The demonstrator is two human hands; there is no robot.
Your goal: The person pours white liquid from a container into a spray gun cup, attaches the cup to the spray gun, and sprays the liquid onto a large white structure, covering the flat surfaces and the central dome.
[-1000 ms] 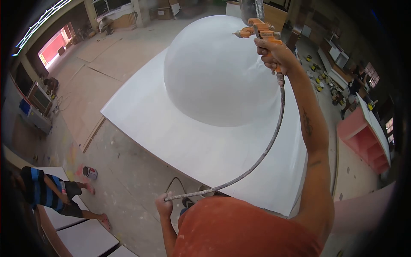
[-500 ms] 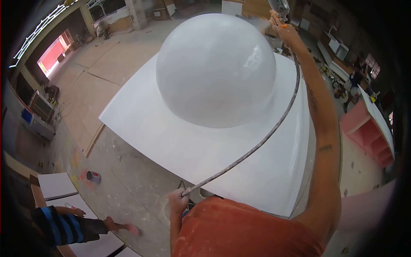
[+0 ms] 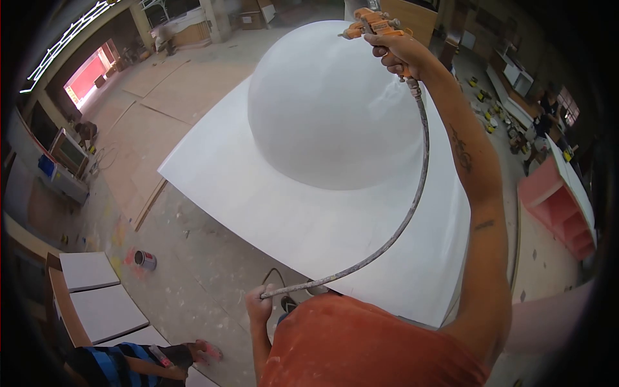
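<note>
My right hand (image 3: 401,55) is wrapped round an orange spray gun (image 3: 374,24), held over the top of a large glossy white dome (image 3: 322,116). The gun's nozzle points left. A grey, paint-speckled hose (image 3: 422,155) leaves the handle, curves down across the white base panel (image 3: 245,187) under the dome, and runs to my left hand (image 3: 260,303). That hand is closed on the hose at the panel's near edge, beside my orange shirt. Part of the gun's metal cup shows behind it at the top of the view.
A paint can (image 3: 145,260) stands on the stained floor to the left. A person in a striped shirt (image 3: 122,362) is at lower left beside white panels (image 3: 106,313). On the right is a pink shelf unit (image 3: 558,206), with another person (image 3: 545,119) behind it.
My right hand has swung the spray gun left, from the dome's far right side to over its top. My left hand dropped slightly with the hose. The person at lower left moved nearer.
</note>
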